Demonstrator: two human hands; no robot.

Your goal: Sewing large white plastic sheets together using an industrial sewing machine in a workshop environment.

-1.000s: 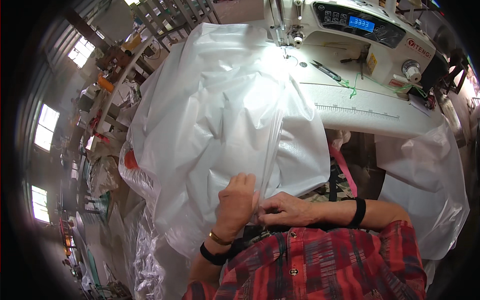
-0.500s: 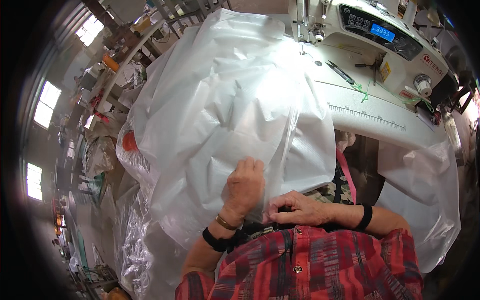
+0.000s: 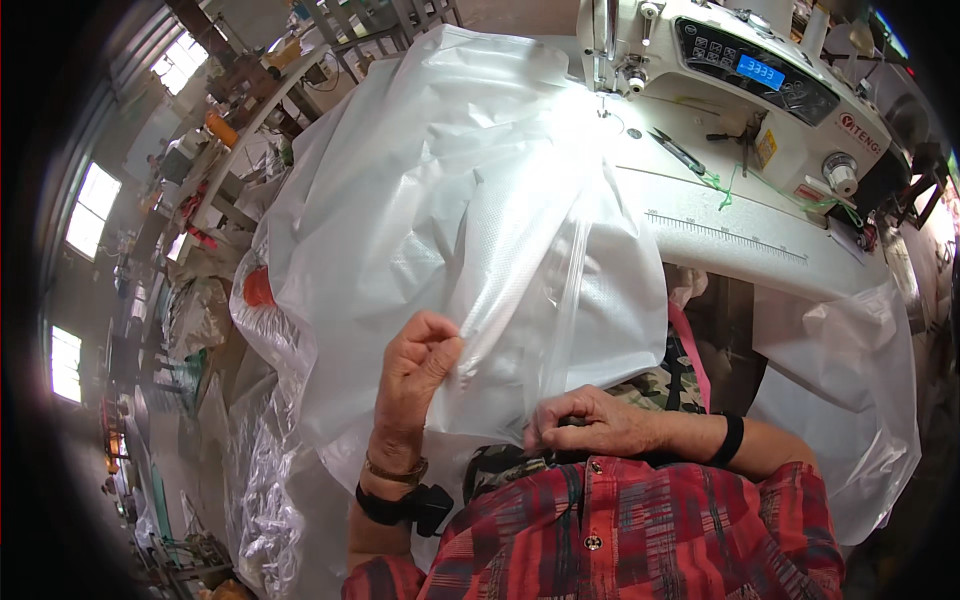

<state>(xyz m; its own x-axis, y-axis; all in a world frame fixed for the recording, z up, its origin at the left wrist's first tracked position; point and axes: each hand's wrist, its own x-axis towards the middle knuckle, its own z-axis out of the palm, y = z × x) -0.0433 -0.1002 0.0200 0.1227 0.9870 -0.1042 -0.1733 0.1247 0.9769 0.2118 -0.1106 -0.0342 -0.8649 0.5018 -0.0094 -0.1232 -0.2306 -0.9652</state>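
Note:
A large translucent white plastic sheet spreads from the sewing machine's needle area down over my lap. My left hand pinches a raised fold of the sheet between thumb and fingers, pulling it up into a ridge. Close to my waist, my right hand is closed on the lower end of a folded strip along the sheet's edge. The white sewing machine stands at the upper right, its lamp shining on the sheet under the needle.
Thread snips with green thread lie on the machine bed, near a printed ruler scale. More plastic sheeting hangs at the right. Crumpled clear plastic is heaped at the left, and a cluttered bench stands beyond.
My left hand has moved left from the sheet's middle and turned, lifting a fold with it. My right hand stays in nearly the same place.

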